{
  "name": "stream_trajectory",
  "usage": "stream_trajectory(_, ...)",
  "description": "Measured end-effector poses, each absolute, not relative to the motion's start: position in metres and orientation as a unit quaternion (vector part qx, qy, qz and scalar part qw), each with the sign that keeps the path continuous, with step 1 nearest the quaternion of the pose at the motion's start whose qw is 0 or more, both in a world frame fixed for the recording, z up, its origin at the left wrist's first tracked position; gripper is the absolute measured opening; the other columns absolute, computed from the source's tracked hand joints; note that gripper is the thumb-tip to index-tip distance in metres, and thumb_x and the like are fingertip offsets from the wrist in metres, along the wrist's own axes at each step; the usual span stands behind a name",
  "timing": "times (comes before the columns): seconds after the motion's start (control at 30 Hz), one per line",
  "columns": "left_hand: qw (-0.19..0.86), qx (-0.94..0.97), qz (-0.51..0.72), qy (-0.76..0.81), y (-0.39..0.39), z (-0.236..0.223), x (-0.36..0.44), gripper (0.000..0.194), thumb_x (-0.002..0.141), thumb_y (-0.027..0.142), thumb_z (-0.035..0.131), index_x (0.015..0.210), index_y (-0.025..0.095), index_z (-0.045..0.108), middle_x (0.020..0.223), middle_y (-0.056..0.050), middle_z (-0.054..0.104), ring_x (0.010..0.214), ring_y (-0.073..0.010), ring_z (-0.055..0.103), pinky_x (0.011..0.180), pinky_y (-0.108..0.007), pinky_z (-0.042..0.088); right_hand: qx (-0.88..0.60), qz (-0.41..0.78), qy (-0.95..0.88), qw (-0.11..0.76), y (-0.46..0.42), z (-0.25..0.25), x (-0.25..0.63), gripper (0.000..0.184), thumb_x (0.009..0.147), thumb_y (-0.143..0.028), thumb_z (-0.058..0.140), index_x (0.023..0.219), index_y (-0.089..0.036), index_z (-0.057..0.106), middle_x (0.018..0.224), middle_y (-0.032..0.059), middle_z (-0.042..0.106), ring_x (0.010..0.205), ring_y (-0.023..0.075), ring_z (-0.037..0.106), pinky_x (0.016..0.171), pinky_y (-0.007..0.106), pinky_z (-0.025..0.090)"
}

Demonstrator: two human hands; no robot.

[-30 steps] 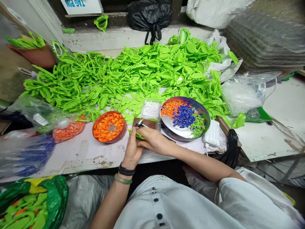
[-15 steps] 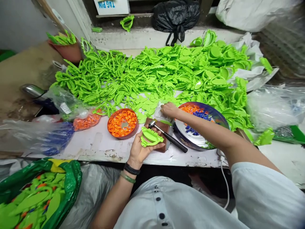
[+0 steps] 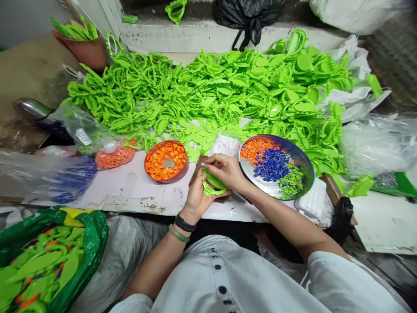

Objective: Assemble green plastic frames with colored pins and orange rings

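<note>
Head view: left hand holds a green frame at its palm; right hand is narrowed over the far edge, its grip indeterminate. A green disc overlies the frame; full seating cannot be confirmed. Piled green parts beyond both hands lie untouched. The frame's tab points toward the left wrist; its partly hidden long axis appears crosswise.

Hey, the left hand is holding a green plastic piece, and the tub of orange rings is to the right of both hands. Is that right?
Not quite: the tub of orange rings is to the left of both the left hand and the right hand, as the head view shows. The left hand does hold a green plastic piece.
</note>
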State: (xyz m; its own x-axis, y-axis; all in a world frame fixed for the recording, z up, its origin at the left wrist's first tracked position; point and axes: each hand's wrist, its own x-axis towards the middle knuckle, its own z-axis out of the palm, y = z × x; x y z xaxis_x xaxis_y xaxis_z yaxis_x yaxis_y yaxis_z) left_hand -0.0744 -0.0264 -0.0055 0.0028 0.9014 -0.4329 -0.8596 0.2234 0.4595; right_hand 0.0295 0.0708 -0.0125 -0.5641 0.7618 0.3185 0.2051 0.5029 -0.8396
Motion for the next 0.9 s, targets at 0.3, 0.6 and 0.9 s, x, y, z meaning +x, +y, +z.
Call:
stream_trajectory(0.3, 0.680, 0.012, 0.637, 0.364, -0.029, 0.000, -0.062, 0.053, 0.093, 0.015, 0.042, 0.142, 0.033, 0.048, 0.130, -0.002, 0.064, 0.092, -0.0169, 0.066, 0.081, -0.034, 0.057, -0.295, 0.101, -0.898, 0.310, 0.043, -0.017, 0.043, 0.017, 0.094, -0.022, 0.054, 0.091, -0.017, 0.070, 0.090, 0.0094, 0.068, 0.089, 0.0228, 0.057, 0.079, 0.036, 0.040)
stream_trajectory(0.6, 0.702, 0.007, 0.603, 0.378, -0.030, -0.005, -0.057, 0.038, 0.095, 0.018, 0.041, 0.127, 0.028, 0.059, 0.106, -0.004, 0.071, 0.081, -0.0181, 0.067, 0.072, -0.037, 0.059, -0.280, 0.132, -0.911, 0.274, 0.034, -0.014, 0.066, 0.027, 0.097, -0.029, 0.055, 0.120, -0.021, 0.067, 0.113, 0.0107, 0.067, 0.107, 0.0236, 0.056, 0.090, 0.038, 0.044)
stream_trajectory(0.9, 0.706, 0.040, 0.591, 0.390, -0.033, -0.002, -0.066, 0.024, 0.088, 0.018, 0.052, 0.107, 0.024, 0.064, 0.110, -0.007, 0.070, 0.111, -0.0320, 0.066, 0.084, -0.058, 0.058, -0.597, 0.073, -0.796, -0.073, 0.082, 0.014, 0.225, 0.022, 0.088, -0.018, 0.054, 0.095, -0.017, 0.075, 0.095, 0.0120, 0.075, 0.090, 0.0239, 0.068, 0.075, 0.028, 0.045)
